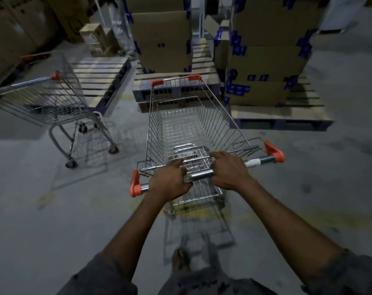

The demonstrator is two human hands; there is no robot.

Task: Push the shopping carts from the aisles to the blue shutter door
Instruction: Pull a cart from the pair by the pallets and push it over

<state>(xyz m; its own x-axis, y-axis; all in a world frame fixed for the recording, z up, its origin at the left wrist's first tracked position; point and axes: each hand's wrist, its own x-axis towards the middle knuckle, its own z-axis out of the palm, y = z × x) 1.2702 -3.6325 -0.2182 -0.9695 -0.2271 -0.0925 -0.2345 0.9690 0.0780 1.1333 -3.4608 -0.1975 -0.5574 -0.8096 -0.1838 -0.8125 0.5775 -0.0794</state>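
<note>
Both hands were curled round the handle bar (200, 175) of the shopping cart (187, 124), left hand (169, 180) and right hand (230, 170) close together near its middle. The cart stood directly ahead on the concrete floor (42, 209). Its long axis ran straight away from the body, nose pointing at a pallet (142, 81) of cartons (161, 39) just beyond. The bar lay crosswise, slightly slanted, with the left hand nearer. No blue shutter door showed, so a turn seemed needed. A second cart (53, 99) stood off left.
</note>
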